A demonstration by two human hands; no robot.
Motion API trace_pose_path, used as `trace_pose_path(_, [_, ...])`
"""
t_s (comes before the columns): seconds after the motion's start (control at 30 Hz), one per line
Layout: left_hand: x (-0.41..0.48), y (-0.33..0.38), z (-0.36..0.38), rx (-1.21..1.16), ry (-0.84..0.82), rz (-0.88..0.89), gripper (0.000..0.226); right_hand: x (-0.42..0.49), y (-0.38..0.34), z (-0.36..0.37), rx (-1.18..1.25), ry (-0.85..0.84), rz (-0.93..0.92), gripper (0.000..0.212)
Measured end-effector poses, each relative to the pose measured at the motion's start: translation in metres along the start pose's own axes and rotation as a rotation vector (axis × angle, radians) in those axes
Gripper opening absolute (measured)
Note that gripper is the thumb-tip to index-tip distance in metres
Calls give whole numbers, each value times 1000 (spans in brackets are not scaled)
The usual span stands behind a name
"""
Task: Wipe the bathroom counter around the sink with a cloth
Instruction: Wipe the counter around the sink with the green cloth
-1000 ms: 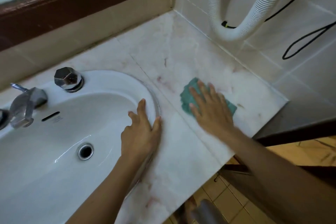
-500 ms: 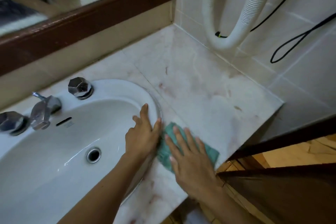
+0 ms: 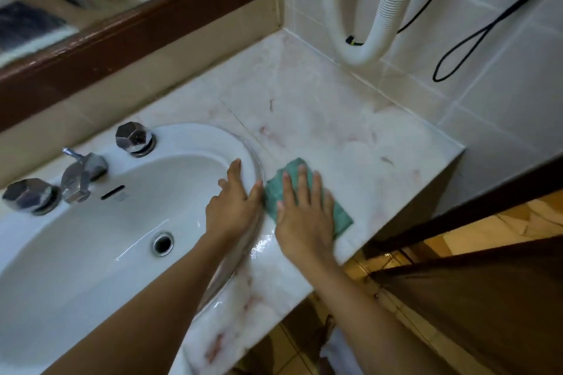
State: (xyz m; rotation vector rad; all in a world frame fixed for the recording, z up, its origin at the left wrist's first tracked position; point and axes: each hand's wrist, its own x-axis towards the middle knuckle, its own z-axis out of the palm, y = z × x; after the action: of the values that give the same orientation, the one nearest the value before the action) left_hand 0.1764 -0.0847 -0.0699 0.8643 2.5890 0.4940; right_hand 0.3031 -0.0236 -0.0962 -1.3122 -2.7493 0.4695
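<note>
The oval white ceramic sink (image 3: 76,268) shows a round metal drain (image 3: 163,243) at its bottom. The left hand (image 3: 233,207) lies flat, fingers straight, on the sink's right rim. Just beside it, the right hand (image 3: 304,216) presses flat with spread fingers on the folded teal cloth (image 3: 342,218), which lies on the glossy, pink-veined marble counter (image 3: 335,131) near its front edge. Bare counter stretches beyond the cloth to the tiled corner, where a ribbed white hose (image 3: 374,24) hangs.
</note>
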Motion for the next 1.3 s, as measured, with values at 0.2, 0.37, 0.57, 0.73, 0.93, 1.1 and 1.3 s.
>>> trace_pose_path(0.2, [2, -2, 1, 19, -4, -9, 68, -57, 65, -20, -62, -95, -326, 60])
trace_pose_path(0.37, [1, -2, 3, 2, 24, -46, 67, 90, 159, -53, -125, -16, 54, 58])
trace_pose_path(0.57, [2, -1, 5, -4, 63, -48, 64, 119, 118, -46, -58, -8, 189, 58])
trace_pose_path(0.73, [1, -1, 5, 12, 61, -25, 64, -34, 44, -15, -21, -93, -269, 59])
trace_pose_path(0.93, [-3, -1, 4, -5, 25, -30, 67, -2, 169, -53, -97, -3, 0, 57])
trace_pose_path(1.1, [5, -3, 7, 25, 32, -15, 68, 111, 180, -77, -49, -136, 273, 58])
trace_pose_path(1.3, [7, -6, 7, 33, 4, -4, 67, 52, 67, -24, -64, -76, -11, 58])
